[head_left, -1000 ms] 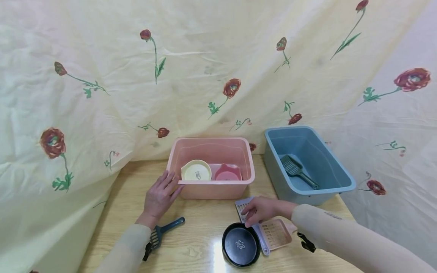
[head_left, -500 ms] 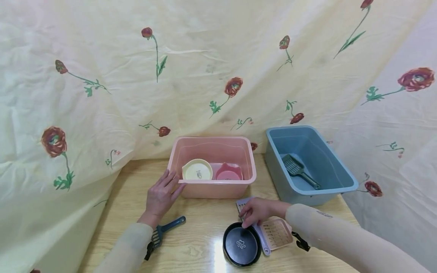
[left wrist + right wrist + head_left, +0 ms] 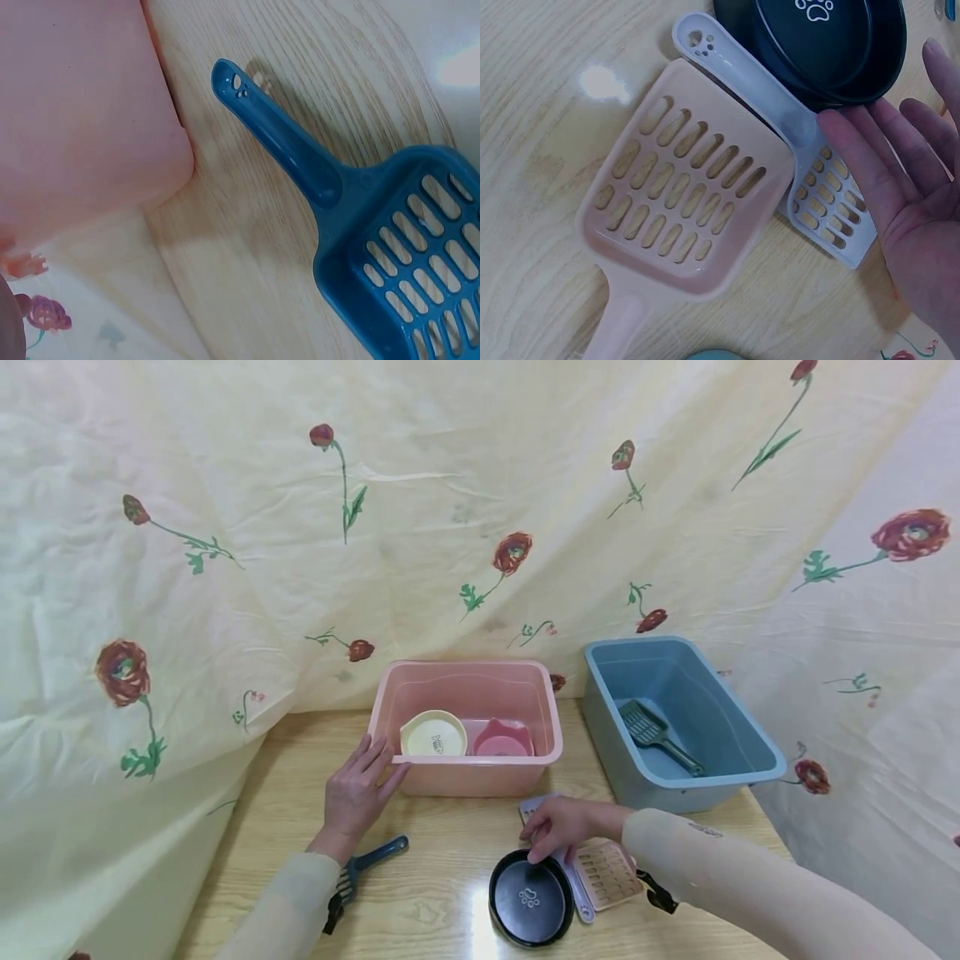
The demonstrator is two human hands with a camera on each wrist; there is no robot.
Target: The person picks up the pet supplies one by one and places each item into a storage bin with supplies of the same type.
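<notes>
My left hand (image 3: 356,795) rests on the front left corner of the pink litter box (image 3: 468,781), fingers laid over the rim. Just below that hand lies a blue litter scoop (image 3: 289,150) on the table. At the back edge of the black pet bowl (image 3: 531,906), which has a white paw print, is my right hand (image 3: 561,823). Its fingers are nearly straight, and their tips reach the bowl's rim and wall in the right wrist view. Under the hand lies a lavender litter scoop (image 3: 757,82), partly covered, with a pink litter scoop (image 3: 682,180) beside it.
Inside the pink box sit a cream bowl (image 3: 433,735) and a pink cat-eared bowl (image 3: 502,741). A blue litter box (image 3: 652,793) on the right holds a dark green scoop (image 3: 647,727). Flowered cloth (image 3: 450,485) hangs behind the wooden table (image 3: 427,877).
My right hand has shifted slightly left and down, nearer the black bowl. The left hand stays on the pink box's rim, and the bowls and scoops keep their places.
</notes>
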